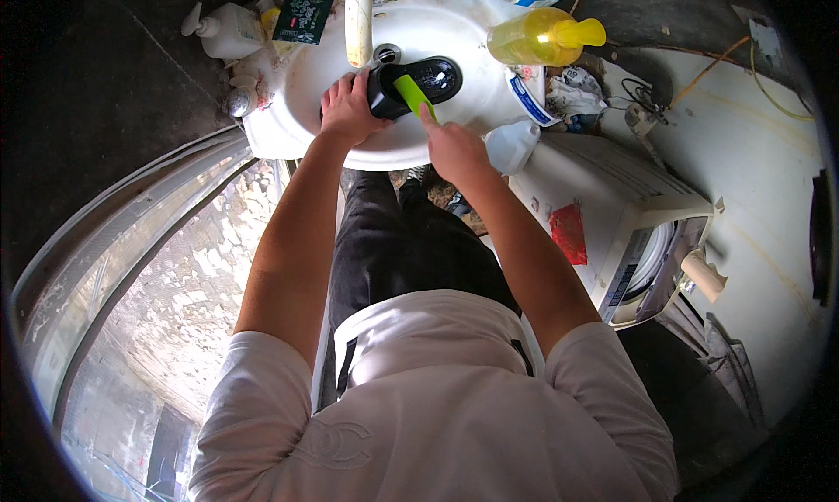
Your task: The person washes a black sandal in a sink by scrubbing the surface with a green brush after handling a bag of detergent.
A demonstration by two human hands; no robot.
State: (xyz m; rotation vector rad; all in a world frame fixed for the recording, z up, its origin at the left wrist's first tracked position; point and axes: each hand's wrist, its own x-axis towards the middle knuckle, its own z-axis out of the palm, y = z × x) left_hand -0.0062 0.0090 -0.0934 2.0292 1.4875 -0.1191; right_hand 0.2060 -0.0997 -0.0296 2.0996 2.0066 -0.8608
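A wet black slipper (438, 77) lies sideways in the white washbasin (393, 149), its sole end to the right. My left hand (349, 109) grips the slipper by its strap end on the left. In my right hand (455, 149) is a lime-green brush (411, 94), with the index finger stretched along its handle. The brush head reaches down to the slipper's footbed beside the strap; its bristles are hidden. Just behind the slipper sits the metal drain (387, 54), and a stained white spout (358, 23) hangs over the basin.
A yellow spray bottle (537, 37) lies on the basin's right rim, with a plastic jug (513, 147) below it. On the left stand a white pump bottle (229, 30), a dark green packet (305, 13) and a small jar (240, 101). A front-loading washing machine (590, 194) is at the right.
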